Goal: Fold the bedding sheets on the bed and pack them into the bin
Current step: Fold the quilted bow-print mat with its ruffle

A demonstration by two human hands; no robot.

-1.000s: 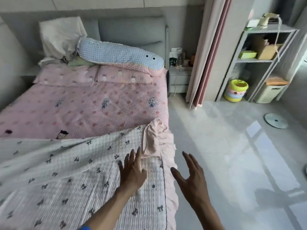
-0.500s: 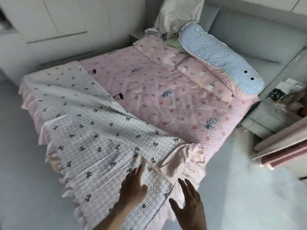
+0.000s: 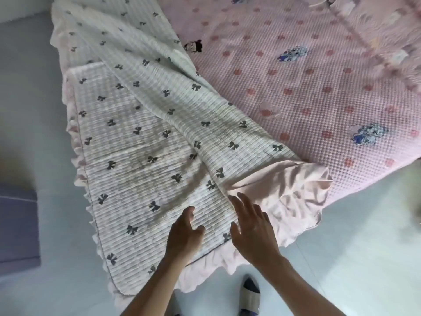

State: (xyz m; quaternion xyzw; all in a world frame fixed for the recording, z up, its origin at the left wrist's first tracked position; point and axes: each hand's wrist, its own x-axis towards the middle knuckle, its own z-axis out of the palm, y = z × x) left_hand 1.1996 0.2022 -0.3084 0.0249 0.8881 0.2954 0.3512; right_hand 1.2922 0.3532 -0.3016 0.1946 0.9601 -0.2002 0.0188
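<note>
two hands reach up from the bottom of the frame toward the near corner of the bed. the left hand (image 3: 185, 233) lies palm down over the bow-print quilt (image 3: 141, 137), its fingers loosely bent and its thumb spread to the right; it grips nothing, and whether the palm actually presses the fabric cannot be told. the right hand (image 3: 251, 229) is spread wide, fingers straight and fanned, their tips at the seam where the quilt's printed face meets its turned-back pink underside (image 3: 280, 190); it holds nothing, and contact there cannot be told either.

the quilt is white, ribbed, scattered with dark bows and edged with a pale pink ruffle (image 3: 75, 156). it lies across the foot of the bed, its long axis running diagonally from the upper left of the frame down to the lower centre. one layer is folded over another, and the fold line slants from the upper left toward the hands. the corner at centre right is flipped, showing plain pink cloth in a crumpled heap, and the ruffled edge hangs over the bed's side at lower centre.

beneath it, filling the upper right, is a pink waffle bedspread (image 3: 319, 87) with red dots and small cartoon figures. a slippered foot (image 3: 250, 295) stands on the pale floor (image 3: 364, 258) at the bottom, and a purple block (image 3: 17, 226) sits at the left edge.
</note>
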